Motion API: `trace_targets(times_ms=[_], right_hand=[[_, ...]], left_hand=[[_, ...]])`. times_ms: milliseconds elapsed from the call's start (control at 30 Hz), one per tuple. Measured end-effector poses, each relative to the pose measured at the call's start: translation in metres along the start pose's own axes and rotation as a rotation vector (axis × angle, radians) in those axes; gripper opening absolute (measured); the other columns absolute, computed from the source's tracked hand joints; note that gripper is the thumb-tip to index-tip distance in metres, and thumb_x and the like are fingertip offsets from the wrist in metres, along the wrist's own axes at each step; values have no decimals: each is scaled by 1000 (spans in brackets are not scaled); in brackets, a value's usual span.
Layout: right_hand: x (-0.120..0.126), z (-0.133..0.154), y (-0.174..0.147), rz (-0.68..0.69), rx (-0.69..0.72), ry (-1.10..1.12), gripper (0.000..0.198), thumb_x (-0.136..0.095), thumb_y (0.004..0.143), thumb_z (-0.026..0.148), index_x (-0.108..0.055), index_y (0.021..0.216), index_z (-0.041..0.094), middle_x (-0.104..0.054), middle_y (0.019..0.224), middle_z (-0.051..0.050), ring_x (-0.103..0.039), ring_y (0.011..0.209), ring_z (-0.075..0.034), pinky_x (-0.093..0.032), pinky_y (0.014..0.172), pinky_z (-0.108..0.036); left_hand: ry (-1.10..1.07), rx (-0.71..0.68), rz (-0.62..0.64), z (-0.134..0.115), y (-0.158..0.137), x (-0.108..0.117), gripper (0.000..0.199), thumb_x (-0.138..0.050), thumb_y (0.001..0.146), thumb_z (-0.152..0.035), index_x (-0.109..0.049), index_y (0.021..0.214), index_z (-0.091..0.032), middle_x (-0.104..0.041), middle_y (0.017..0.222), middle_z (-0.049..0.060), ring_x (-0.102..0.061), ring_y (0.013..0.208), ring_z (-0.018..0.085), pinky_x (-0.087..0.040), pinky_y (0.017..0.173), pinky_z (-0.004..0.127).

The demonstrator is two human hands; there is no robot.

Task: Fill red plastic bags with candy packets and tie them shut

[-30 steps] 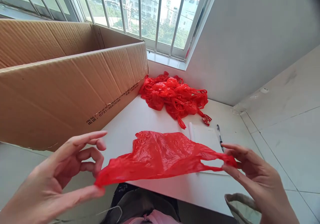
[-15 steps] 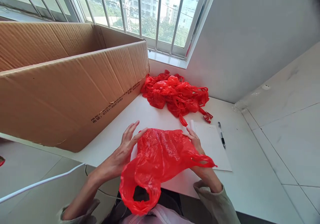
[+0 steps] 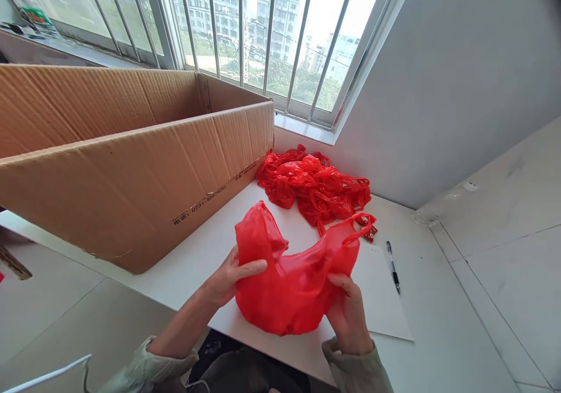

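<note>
A red plastic bag (image 3: 284,299) hangs between my two hands over the near edge of the white table, its handles pointing up and away from me. My left hand (image 3: 234,276) grips its left side, thumb across the front. On the right side, my right hand (image 3: 347,299) has its thumb pressed on the film and its other fingers partly hidden behind. Beyond the bag, a heap of crumpled red plastic bags (image 3: 311,183) lies against the wall.
A large open cardboard box (image 3: 144,194) takes up the left of the table (image 3: 456,299). White paper (image 3: 385,299) and a black pen (image 3: 393,267) lie on the right. A small dark red packet (image 3: 369,233) sits by the heap. Behind is a barred window (image 3: 280,48).
The bag has turned over: its handles pointed toward me and now point away. Both hands have closed on its sides. The view has tilted up slightly.
</note>
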State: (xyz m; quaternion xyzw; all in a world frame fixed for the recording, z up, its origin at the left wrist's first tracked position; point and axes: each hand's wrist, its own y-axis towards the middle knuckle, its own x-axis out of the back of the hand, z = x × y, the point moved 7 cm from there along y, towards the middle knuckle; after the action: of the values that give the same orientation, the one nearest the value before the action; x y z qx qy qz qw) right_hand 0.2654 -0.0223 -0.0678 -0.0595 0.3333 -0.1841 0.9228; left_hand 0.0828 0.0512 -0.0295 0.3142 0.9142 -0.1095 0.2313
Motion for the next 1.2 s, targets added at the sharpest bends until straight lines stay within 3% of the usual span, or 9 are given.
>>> trace_targets(times_ms=[133,200,267,467,633,767,900,1000,1200], right_hand=[[-34,9,-24,349,115,-143,55,-85,54,34,-67,105,25,-66,98,-5,-62,89,-23,-52,75,-34],[-43,14,-31,395,195,-310,39,-84,61,33,-70,96,25,-65,87,-2,-59,79,-18,-50,71,-29],[-43,20,-32,340,251,-406,13,-74,76,34,-70,82,24,-63,78,0,-57,73,-15,-47,70,-26],[-37,36,-26,160,288,-368,18,-63,86,39,-67,80,22,-60,74,0,-51,63,-11,-43,59,-22],[-38,38,-19,14,178,-112,22,-63,85,41,-62,77,20,-59,78,0,-52,68,-12,-45,61,-23],[-40,43,-18,-14,213,-54,23,-59,86,42,-57,78,21,-56,74,0,-52,66,-13,-46,62,-26],[-47,61,-34,-45,505,-494,10,-54,90,33,-57,86,23,-58,75,1,-53,67,-14,-46,63,-27],[-84,64,-54,193,849,-1009,14,-49,89,19,-58,99,24,-62,86,-2,-55,75,-17,-45,68,-29],[-110,64,-60,208,1211,-1455,29,-42,86,5,-58,105,20,-57,107,-9,-49,95,-22,-44,84,-37]], left_hand=[[-29,53,36,9,-3,-24,36,-82,71,-33,-70,99,-14,-71,90,9,-67,78,21,-55,69,27],[-94,89,0,13,-3,-30,27,-81,73,-34,-71,88,-13,-71,82,7,-65,69,17,-53,64,22],[-212,118,-33,14,-2,-35,27,-81,73,-35,-71,87,-14,-72,81,6,-65,69,16,-53,65,23],[-358,341,91,13,-4,-56,42,-68,81,-53,-69,82,-10,-65,63,7,-61,62,16,-53,66,25],[-395,275,198,-2,-5,-70,49,-59,88,-54,-62,65,-10,-55,50,3,-52,51,11,-46,55,18],[-626,220,89,-14,5,-69,39,-70,81,-49,-55,73,-15,-45,53,-6,-48,51,7,-46,56,16],[-241,133,-183,-10,14,-53,42,-83,67,-39,-48,79,-18,-51,67,-5,-53,60,11,-47,58,21],[229,-110,-304,-18,11,-47,36,-78,72,-29,-46,89,-22,-49,70,-5,-49,62,12,-42,56,22],[631,-100,28,-22,0,-66,6,-55,79,-21,-56,73,-20,-53,76,-1,-47,68,15,-42,65,26]])
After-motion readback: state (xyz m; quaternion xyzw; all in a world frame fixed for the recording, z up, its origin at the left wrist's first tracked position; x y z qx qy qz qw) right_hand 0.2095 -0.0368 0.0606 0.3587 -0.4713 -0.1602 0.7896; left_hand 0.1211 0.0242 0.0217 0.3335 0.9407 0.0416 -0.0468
